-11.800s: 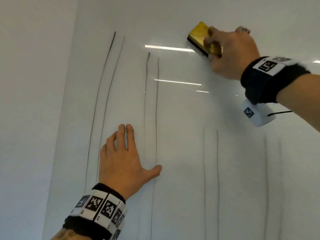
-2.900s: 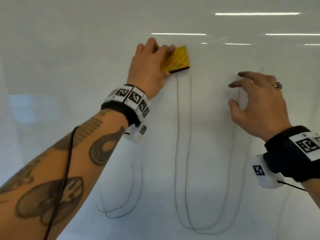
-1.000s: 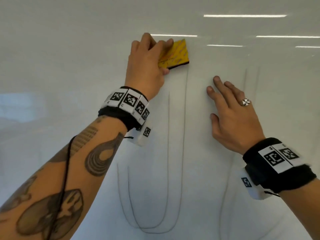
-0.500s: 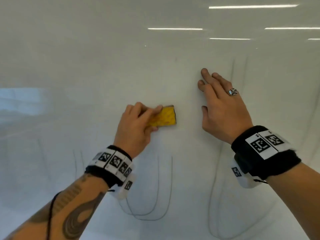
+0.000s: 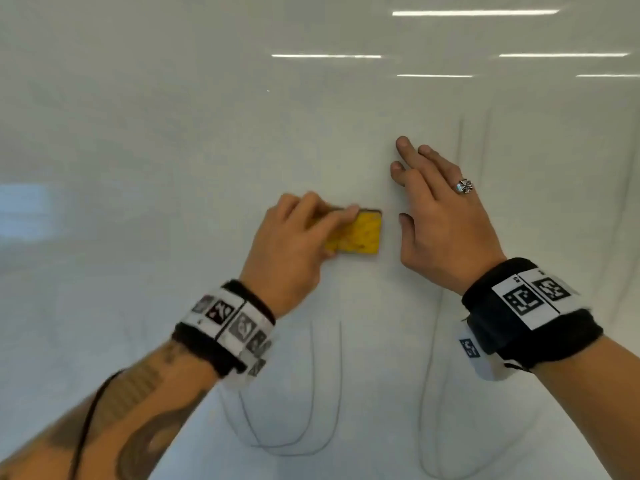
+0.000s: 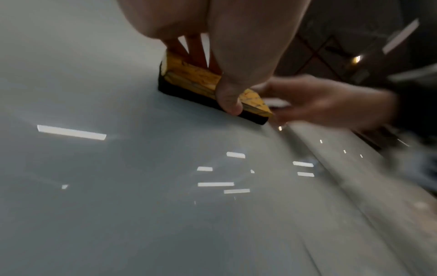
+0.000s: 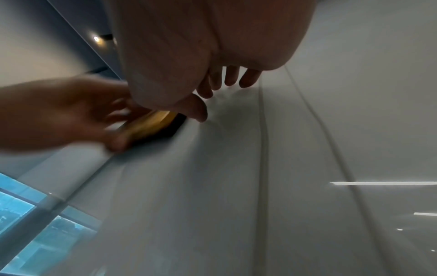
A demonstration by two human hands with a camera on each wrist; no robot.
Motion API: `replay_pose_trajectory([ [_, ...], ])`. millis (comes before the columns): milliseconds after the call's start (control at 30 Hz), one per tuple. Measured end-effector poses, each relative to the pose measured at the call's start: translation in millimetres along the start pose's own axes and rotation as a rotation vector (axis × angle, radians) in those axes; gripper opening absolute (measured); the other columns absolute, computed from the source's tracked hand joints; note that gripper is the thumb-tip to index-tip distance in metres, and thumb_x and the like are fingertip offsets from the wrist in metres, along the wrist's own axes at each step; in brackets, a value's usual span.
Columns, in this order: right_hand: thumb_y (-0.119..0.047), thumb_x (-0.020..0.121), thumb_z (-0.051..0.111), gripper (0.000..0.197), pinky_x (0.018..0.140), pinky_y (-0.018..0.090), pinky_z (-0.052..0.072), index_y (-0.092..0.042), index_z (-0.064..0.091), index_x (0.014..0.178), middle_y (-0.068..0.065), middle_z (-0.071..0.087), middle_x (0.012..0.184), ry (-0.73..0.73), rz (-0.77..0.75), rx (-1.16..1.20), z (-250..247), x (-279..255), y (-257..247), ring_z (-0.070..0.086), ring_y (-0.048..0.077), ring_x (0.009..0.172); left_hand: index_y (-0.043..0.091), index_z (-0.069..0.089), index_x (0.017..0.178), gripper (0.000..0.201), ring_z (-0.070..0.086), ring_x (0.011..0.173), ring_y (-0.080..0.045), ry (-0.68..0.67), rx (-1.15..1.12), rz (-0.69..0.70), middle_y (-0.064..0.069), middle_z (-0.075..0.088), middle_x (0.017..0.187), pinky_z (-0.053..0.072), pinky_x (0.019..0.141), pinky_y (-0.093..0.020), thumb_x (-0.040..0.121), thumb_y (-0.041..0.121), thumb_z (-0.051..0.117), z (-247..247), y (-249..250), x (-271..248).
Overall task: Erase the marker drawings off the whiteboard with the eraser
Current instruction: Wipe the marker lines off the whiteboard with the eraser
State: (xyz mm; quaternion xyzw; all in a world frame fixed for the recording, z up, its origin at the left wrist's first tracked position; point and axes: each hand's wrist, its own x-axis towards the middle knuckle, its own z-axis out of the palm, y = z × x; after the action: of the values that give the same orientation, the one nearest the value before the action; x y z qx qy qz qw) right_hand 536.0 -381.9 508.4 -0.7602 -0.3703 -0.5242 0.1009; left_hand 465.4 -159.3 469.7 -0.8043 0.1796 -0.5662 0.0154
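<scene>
My left hand (image 5: 298, 237) grips a yellow eraser (image 5: 360, 233) with a black felt underside and presses it flat on the whiteboard (image 5: 173, 133). The left wrist view shows fingers and thumb pinching the eraser (image 6: 212, 84) by its long sides. My right hand (image 5: 436, 216) rests flat on the board just right of the eraser, fingers straight, a ring on one finger. A double black U-shaped marker line (image 5: 325, 410) lies below the eraser. Fainter double lines (image 5: 474, 133) run past the right hand, also seen as marker lines (image 7: 264, 168) in the right wrist view.
Ceiling lights reflect in the glossy board (image 5: 474, 12). A window reflection (image 5: 20, 209) shows at the left. The board's edge and a dark room (image 6: 378, 56) lie beyond the hands in the left wrist view.
The left hand has dragged the eraser down from the top of the U-shaped lines, wiping their upper part away. The right hand stays flat on the board beside it.
</scene>
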Motion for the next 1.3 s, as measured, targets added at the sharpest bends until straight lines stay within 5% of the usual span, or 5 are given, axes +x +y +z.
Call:
replay_pose_trajectory([
  [200,-0.006,0.081,0.058,0.06,0.108,0.05,0.04,-0.005,0.047,0.141,0.007,0.028,0.163,0.001,0.02,-0.005,2,0,-4,0.027,0.031,0.149,0.025,0.063,0.135,0.064,0.051,0.094,-0.024,-0.17,-0.036,0.095,0.0,0.063,0.112,0.046,0.082,-0.037,0.076,0.009,0.083,44,29,-134],
  [500,-0.004,0.081,0.058,0.041,0.103,0.035,0.038,-0.006,0.061,0.123,0.01,0.05,0.143,0.372,0.211,0.001,-60,-7,53,0.047,0.032,0.129,0.022,0.062,0.136,0.062,0.049,0.092,-0.03,0.061,-0.03,-0.042,-0.005,0.059,0.108,0.046,0.072,-0.045,0.077,0.015,0.079,2,17,28],
  [733,-0.007,0.07,0.071,0.083,0.113,0.052,0.033,-0.014,0.041,0.147,0.005,0.026,0.161,0.024,0.239,-0.022,-73,-28,108,0.026,0.034,0.146,0.027,0.055,0.141,0.064,0.045,0.107,-0.028,0.102,0.047,-0.141,-0.005,0.05,0.122,0.047,0.088,-0.042,0.08,0.022,0.074,-13,36,191],
  [1100,-0.018,0.069,0.081,0.105,0.123,0.041,0.018,-0.006,0.024,0.157,0.006,0.013,0.168,-0.082,0.083,-0.062,-77,-38,139,0.015,0.03,0.153,0.026,0.062,0.135,0.064,0.049,0.093,-0.026,-0.095,-0.011,0.037,0.0,0.058,0.111,0.047,0.076,-0.041,0.075,0.012,0.082,62,120,6],
  [1300,-0.021,0.069,0.078,0.109,0.123,0.041,0.018,-0.004,0.017,0.158,0.008,0.005,0.169,-0.123,0.05,-0.082,-74,-40,144,0.009,0.029,0.154,0.023,0.06,0.137,0.062,0.049,0.099,-0.033,0.121,0.009,-0.228,-0.01,0.055,0.113,0.049,0.082,-0.048,0.078,0.02,0.077,23,96,145],
])
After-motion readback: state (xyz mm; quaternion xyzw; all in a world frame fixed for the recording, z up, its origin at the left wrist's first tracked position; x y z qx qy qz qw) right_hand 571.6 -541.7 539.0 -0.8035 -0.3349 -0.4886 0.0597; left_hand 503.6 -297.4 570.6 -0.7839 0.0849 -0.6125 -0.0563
